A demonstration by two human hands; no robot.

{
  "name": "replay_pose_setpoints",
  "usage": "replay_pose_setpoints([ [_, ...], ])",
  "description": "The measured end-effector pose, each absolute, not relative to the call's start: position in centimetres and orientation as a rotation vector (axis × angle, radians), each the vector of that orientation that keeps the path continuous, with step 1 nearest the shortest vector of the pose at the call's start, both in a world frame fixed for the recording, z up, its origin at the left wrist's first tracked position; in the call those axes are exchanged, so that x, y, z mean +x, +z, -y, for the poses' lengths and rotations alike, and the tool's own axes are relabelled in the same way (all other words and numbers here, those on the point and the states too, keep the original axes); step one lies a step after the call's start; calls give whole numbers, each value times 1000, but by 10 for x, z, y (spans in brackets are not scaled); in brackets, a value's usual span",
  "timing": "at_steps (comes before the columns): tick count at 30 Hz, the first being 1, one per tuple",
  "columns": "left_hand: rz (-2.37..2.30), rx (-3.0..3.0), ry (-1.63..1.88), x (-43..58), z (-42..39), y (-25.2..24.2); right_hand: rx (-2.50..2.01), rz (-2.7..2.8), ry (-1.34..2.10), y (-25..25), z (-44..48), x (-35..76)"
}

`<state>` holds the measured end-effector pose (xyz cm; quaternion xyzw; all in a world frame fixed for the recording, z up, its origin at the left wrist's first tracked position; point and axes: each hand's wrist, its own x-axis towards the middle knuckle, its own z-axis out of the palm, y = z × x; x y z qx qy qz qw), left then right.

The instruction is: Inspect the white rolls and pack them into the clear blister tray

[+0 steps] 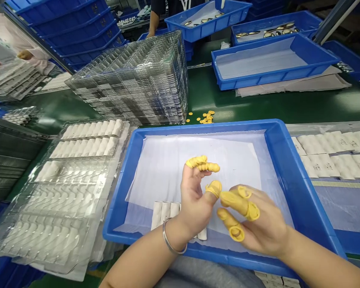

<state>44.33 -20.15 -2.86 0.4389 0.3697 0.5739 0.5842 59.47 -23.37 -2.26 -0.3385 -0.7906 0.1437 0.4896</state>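
Observation:
My left hand [195, 196] hangs over a white sheet [180, 168] lining a blue plastic tray [180, 128], with yellow rubber finger cots on its thumb and two fingers. My right hand [255, 220] is close beside it, its fingertips near my left thumb, and wears yellow cots on several fingers. Neither hand grips anything apart from the cots they wear. Below my left wrist, a few white paper-wrapped rolls [165, 212] lie in the tray, partly hidden by that hand. A metal bangle [171, 240] circles my left wrist.
Clear blister trays holding white rolls [75, 176] lie left of the tray, beside a tall stack of clear trays [129, 80]. Loose yellow rolled cots [207, 117] sit on the green bench. Further blue trays [273, 60] stand beyond, and a co-worker's arm [153, 24] shows at the back.

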Motion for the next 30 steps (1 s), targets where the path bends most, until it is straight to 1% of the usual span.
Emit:
replay_pose_setpoints([
  [8, -955, 1184, 1539, 442, 203, -26, -669, 2087, 454, -28, 240, 581],
  [11, -948, 1202, 1594, 441, 202, -24, -643, 2119, 445, -29, 240, 585],
  [15, -938, 1219, 1626, 444, 202, -26, -661, 2085, 450, -25, 239, 585],
  [18, -950, 1202, 1636, 443, 193, -28, -467, 2201, 509, -23, 237, 584],
  [20, -956, 1230, 1590, 432, 182, -26, -430, 2218, 527, -26, 236, 585],
  [22, -999, 1381, 1428, 407, 169, -22, -598, 2219, 543, -36, 232, 589],
  [23, -1060, 1517, 1267, 389, 164, -20, -738, 2243, 556, -42, 229, 591],
  [24, -1163, 1668, 1044, 370, 161, -18, -895, 2290, 579, -49, 226, 593],
  [26, -1414, 1904, 443, 330, 162, -16, -1195, 2406, 701, -60, 222, 594],
  [27, -1492, 1916, 268, 312, 166, -16, -1323, 2459, 802, -64, 220, 592],
  [29, -1580, 1892, 40, 286, 178, -21, -1496, 2524, 1017, -68, 220, 587],
  [30, -1595, 1867, -8, 278, 184, -25, -1541, 2538, 1102, -69, 221, 583],
])
